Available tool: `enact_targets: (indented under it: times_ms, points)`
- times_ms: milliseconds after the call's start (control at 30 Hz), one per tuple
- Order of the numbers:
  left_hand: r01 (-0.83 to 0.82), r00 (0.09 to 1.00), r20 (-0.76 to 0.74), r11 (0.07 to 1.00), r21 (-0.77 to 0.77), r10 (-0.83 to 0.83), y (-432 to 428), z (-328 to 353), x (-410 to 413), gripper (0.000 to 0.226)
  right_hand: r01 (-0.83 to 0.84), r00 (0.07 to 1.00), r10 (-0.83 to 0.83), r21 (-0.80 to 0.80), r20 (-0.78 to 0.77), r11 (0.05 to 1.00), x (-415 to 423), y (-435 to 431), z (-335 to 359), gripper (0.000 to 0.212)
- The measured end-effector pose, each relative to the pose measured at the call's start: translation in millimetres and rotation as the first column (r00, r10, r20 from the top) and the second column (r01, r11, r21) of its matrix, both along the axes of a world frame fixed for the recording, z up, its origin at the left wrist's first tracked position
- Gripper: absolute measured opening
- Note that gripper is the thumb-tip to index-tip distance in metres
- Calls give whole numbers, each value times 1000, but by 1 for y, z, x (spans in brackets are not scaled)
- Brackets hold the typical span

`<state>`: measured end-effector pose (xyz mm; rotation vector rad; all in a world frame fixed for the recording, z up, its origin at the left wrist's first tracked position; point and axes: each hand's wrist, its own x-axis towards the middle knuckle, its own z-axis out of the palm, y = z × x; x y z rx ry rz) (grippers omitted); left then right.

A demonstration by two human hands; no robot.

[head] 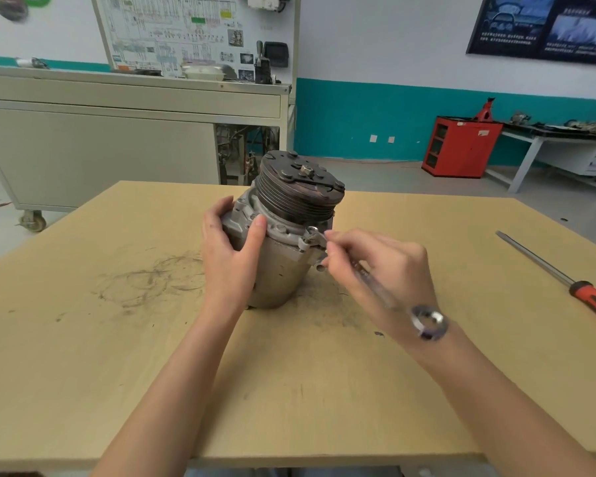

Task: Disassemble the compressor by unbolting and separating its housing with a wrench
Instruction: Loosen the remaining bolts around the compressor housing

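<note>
As my left hand gripped the compressor, my right hand held the wrench. Its head met the right-side bolt.

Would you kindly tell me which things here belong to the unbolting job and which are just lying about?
In use: compressor, gripped by left hand; wrench, held in right hand, head on a flange bolt.
Lying about: screwdriver on table; red cabinet behind.
</note>
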<state>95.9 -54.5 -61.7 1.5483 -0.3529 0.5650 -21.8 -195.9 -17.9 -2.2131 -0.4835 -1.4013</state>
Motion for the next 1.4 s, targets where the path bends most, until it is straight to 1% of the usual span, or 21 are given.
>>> enact_targets:
  times_ms: [100,167,233,333,400,467,533,567,600,667,733,767,800,867,967,1133,1267,1300,1333,1367,1400]
  points:
    - [6,1000,-13,1000,3,-6,0,0,0,55,64,991,-66,25,113,998,4,6,-18,23]
    - [11,1000,-20,1000,0,-11,0,0,-1,56,-56,997,46,205,56,977,4,0,-28,18]
    - [11,1000,-24,1000,-1,-11,0,0,-2,58,-237,954,295,468,-54,851,7,-9,-33,14]
    - [19,999,-29,1000,0,-19,0,1,-3,57,-379,787,606,686,-114,622,21,-33,-31,23]
    - [21,999,-30,1000,-5,-21,0,1,-3,55,-370,616,773,810,-153,455,32,-49,-16,29]
    - [18,1000,-26,1000,-5,-18,0,1,-3,53,-292,494,852,891,-172,349,44,-60,-1,26]
    - [19,999,-29,1000,-3,-19,0,1,-3,52,-259,519,845,919,-129,299,51,-66,6,32]
    - [20,999,-30,1000,-5,-20,0,1,-2,53,-262,566,818,918,-104,298,51,-66,9,35]
    - [20,999,-27,1000,-4,-20,0,1,-2,53,-269,625,774,902,-102,336,47,-64,12,37]
    - [14,1000,-22,1000,-2,-14,-1,0,-2,54,-253,763,620,800,-180,544,30,-55,16,33]
    - [11,1000,-19,1000,-1,-11,-1,1,-1,54,-182,901,364,556,-235,811,8,-37,19,24]
    - [11,1000,-18,1000,-3,-11,-1,1,-1,53,-138,955,224,382,-192,914,0,-27,18,22]
    - [11,1000,-16,1000,-3,-11,0,1,0,53,-72,989,97,202,-113,977,-5,-17,16,23]
    - [11,1000,-11,1000,-7,-11,0,0,0,54,106,992,-102,-54,68,993,-9,2,10,28]
    - [15,1000,-5,1000,-10,-15,-1,1,-1,54,323,937,-287,-184,198,928,-5,18,1,30]
    - [15,1000,-16,1000,-9,-15,-1,1,-2,55,418,900,-382,-166,212,893,-2,26,-4,33]
    - [5,1000,-13,1000,-5,-5,-1,2,-3,58,332,934,-305,-138,186,933,3,27,-10,28]
    - [1,1000,-8,1000,-4,-1,0,2,-3,57,242,963,-233,-59,133,968,5,22,-13,26]
    - [0,1000,-6,1000,-4,0,0,2,-3,56,96,994,-100,92,42,991,7,15,-14,23]
    - [3,1000,-8,1000,-6,-3,-1,2,-3,56,-77,994,97,301,-53,950,8,5,-15,20]
    - [8,1000,-12,1000,-8,-8,-1,1,-3,56,-221,938,324,514,-120,829,11,-7,-14,18]
